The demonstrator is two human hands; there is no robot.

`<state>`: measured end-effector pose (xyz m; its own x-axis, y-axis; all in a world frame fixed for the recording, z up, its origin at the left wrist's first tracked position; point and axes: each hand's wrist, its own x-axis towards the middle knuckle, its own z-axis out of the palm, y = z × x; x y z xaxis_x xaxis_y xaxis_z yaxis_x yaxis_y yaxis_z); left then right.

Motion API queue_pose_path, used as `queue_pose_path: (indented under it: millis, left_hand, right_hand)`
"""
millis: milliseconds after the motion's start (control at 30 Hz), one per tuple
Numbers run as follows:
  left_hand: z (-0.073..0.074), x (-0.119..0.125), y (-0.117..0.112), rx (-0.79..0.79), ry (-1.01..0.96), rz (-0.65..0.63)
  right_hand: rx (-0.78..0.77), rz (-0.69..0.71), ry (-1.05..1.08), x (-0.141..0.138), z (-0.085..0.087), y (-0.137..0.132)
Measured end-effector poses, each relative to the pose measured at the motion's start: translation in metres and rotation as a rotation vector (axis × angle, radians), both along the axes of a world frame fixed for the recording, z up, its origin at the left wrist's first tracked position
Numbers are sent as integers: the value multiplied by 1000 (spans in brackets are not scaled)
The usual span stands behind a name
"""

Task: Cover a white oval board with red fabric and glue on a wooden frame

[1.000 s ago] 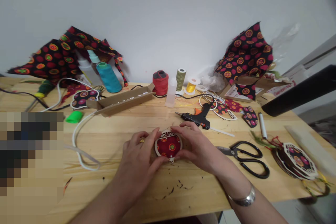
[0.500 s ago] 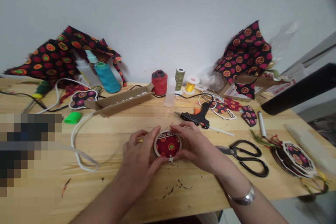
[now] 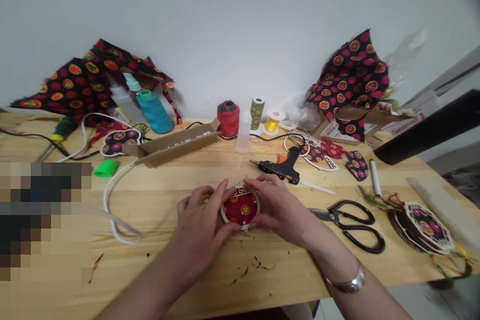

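Observation:
A round red fabric ornament (image 3: 240, 207) with a white fretwork rim lies on the wooden table (image 3: 168, 195) in front of me. My left hand (image 3: 200, 227) curls around its left side, index finger over the top edge and thumb at the bottom. My right hand (image 3: 279, 207) presses its right side with fingers and thumb. Both hands grip the ornament from opposite sides. A silver bangle sits on my right wrist.
A black glue gun (image 3: 279, 169) lies just behind the hands, black scissors (image 3: 352, 227) to the right. Thread spools (image 3: 228, 118), a teal cone (image 3: 153, 110), a cardboard tray (image 3: 172, 145), a white cord (image 3: 112, 205), patterned fabric (image 3: 348, 77) and finished ornaments (image 3: 422, 227) surround them.
My left index finger has slid further over the ornament's top left edge, covering more of the white rim. The hands otherwise stay in place.

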<state>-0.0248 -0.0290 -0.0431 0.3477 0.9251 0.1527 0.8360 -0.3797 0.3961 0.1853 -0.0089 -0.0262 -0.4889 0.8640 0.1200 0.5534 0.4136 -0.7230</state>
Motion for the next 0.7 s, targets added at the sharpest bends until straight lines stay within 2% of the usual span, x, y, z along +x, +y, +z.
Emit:
queue_pose_path:
  millis: [200,467,700]
  left_hand:
    - [-1,1,-3,2,-9,6]
    - [0,1,-3,20,45,18]
    - [3,-2,-4,31,-115,-8]
  right_hand:
    - [5,16,68,-2,1,-1]
    - [55,35,-99,-5,3,-4]
    - [55,28,-81,-6,4,-4]
